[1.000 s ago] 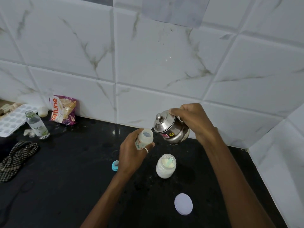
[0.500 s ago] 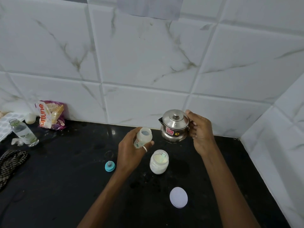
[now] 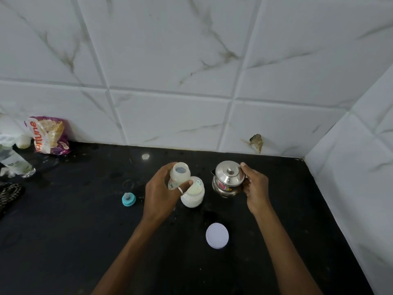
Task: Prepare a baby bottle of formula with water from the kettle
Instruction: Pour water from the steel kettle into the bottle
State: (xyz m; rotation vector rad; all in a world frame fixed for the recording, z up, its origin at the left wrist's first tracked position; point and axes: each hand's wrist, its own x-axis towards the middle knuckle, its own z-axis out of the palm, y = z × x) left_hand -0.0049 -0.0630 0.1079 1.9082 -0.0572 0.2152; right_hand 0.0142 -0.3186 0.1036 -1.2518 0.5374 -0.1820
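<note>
while left hand (image 3: 161, 192) grips the open baby bottle (image 3: 179, 174) just left of the formula jar (image 3: 192, 199), right hand (image 3: 255, 188) grasps the kettle (image 3: 228, 179) right of that jar

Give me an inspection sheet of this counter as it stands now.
Surface: black stone counter, lightly speckled.
Job's things: translucent plastic baby bottle, uncapped; lidded steel kettle, upright; open white formula jar, scoop inside; round white lid, lying flat; teal teat cap, loose.
Clutter: purple snack packet, clear plastic bottle, checked cloth, all far left.
Hands: left hand grips the bottle; right hand holds the kettle's side.
Cables: nothing seen.
Surroundings: white marbled wall tiles, one chipped.
</note>
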